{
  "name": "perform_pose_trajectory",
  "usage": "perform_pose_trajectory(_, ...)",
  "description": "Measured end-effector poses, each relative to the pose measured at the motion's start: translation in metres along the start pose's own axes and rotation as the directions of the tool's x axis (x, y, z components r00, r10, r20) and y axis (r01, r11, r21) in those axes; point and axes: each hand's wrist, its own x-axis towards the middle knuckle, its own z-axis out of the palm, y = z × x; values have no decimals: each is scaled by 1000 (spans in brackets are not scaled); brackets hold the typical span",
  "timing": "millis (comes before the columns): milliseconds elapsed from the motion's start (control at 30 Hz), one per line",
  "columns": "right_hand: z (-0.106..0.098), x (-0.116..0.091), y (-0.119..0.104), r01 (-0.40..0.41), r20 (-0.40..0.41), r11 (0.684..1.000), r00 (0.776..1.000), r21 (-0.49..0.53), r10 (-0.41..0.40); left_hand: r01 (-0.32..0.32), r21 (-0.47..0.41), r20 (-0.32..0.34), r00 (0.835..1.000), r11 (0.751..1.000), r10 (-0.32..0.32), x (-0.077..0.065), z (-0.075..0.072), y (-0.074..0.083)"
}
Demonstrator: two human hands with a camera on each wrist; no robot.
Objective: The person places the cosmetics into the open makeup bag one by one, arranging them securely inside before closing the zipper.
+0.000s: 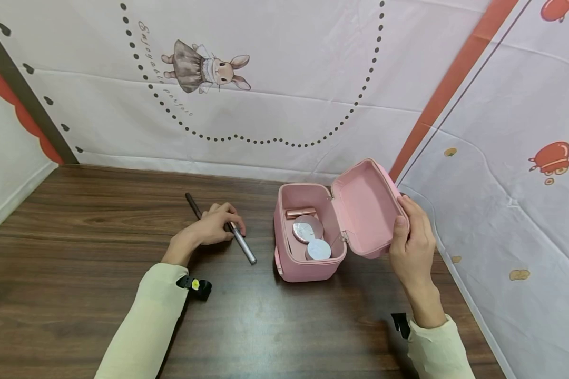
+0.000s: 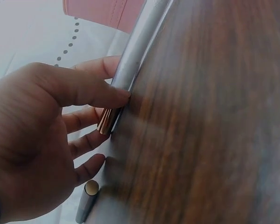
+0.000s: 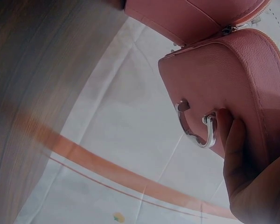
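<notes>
My left hand pinches a slim silver tube between thumb and fingers, close over the table. In the left wrist view the silver tube has a ridged copper-coloured end near the fingertips. A dark slim stick with a tan round end lies beyond the little finger. At the right, my right hand grips the edge of the raised lid of a pink cosmetic case. The right wrist view shows fingers against the lid's outside, beside its metal-ended handle.
Inside the case lie a rose-gold tube, a round compact and a white-topped round container. The case stands on a brown wooden table. Printed white cloth hangs behind and at both sides.
</notes>
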Motion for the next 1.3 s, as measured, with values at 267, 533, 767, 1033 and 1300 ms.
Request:
perform_pose_trajectory(267,-1,1,-2,-2,13,1000,1000,-4,2,-13,-14,-5,1000,1000,13,1,0,2)
perform_pose_trajectory(533,-2,1,-2,-4,11,1000,1000,-4,4,16,-34,5,1000,999,-16,2,0,2)
perform_pose_trajectory(767,-2,1,-2,-1,11,1000,1000,-6,1,42,-54,-1,999,998,-42,4,0,4)
perform_pose_trajectory(1033,-2,2,-3,-9,25,1000,1000,-5,10,44,-22,4,999,999,-44,3,-2,8)
perform_pose_trajectory(1300,-3,0,-1,-13,20,1000,1000,-6,13,-6,-33,-1,1000,999,6,3,-2,9)
